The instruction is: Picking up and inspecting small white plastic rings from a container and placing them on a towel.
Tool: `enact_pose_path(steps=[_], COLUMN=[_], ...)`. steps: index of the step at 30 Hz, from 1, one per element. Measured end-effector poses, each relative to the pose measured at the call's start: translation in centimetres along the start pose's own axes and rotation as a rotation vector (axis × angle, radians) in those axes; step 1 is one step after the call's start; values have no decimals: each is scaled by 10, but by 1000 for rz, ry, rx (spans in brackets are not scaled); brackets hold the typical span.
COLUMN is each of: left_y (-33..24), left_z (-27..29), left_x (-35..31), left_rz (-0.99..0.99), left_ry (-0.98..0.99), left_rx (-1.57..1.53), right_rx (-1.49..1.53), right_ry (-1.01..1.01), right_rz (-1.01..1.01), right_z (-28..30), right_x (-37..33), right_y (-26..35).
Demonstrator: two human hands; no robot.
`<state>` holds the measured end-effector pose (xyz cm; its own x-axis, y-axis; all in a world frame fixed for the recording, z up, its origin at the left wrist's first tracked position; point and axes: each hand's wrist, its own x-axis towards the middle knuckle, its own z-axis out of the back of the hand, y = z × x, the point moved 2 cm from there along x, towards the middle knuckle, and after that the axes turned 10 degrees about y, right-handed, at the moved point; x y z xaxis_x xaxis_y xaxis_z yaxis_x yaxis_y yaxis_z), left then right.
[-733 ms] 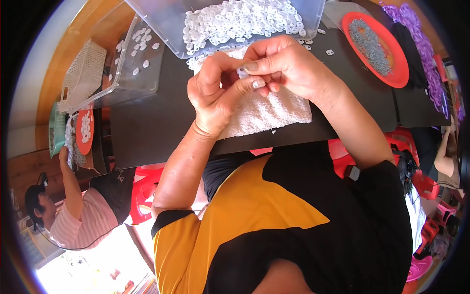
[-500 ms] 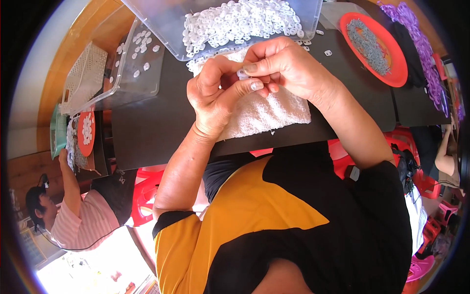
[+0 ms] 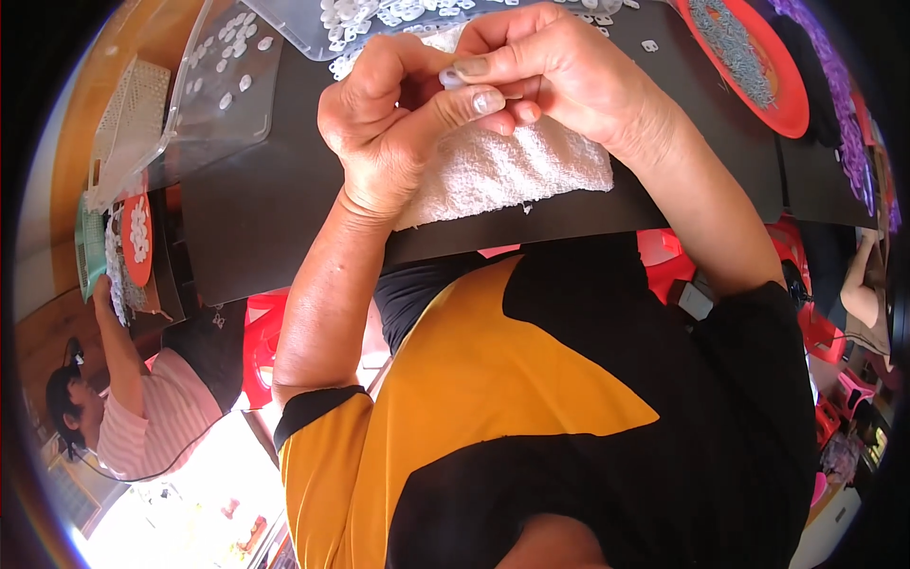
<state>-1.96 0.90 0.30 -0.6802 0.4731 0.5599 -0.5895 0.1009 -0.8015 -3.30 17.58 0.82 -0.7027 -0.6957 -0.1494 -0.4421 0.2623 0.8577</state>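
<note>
Between my two hands is a small white plastic piece (image 3: 452, 79), mostly covered by fingers. My left hand (image 3: 389, 119) pinches it from the left with thumb and bent forefinger. From the right, the thumb and forefinger of my right hand (image 3: 569, 81) close on the same piece. Both hands are held above a folded white towel (image 3: 531, 175) on the dark table. Just beyond them, many similar white pieces (image 3: 398, 11) fill a clear plastic bin (image 3: 294, 24), and a few lie loose beside it.
A red plate (image 3: 791, 104) of thin grey metal pins sits at the right, beside purple strands (image 3: 825, 66). At the left stand a clear tray (image 3: 251, 123) with scattered white pieces and a white perforated basket (image 3: 133, 123). A co-worker (image 3: 156, 408) reaches toward a green basket (image 3: 93, 242).
My view has shifted, so the bin and plate now sit higher in the picture. Both hands keep their pinch on the small white piece.
</note>
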Motion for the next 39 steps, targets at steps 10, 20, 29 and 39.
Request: enact_pose_path(steps=[10, 20, 29, 39], left_y=[8, 2, 2, 3], left_z=[-7, 5, 1, 1], left_x=[3, 4, 5, 0], left_rz=[168, 505, 549, 500], left_ry=[-171, -274, -217, -198], left_rx=[-82, -225, -233, -124], right_rx=[-298, -440, -509, -532], right_ry=[-143, -351, -433, -389], right_rz=[234, 294, 377, 423], right_z=[3, -5, -10, -14], right_x=[-2, 0, -1, 0], right_y=[0, -5, 0, -8])
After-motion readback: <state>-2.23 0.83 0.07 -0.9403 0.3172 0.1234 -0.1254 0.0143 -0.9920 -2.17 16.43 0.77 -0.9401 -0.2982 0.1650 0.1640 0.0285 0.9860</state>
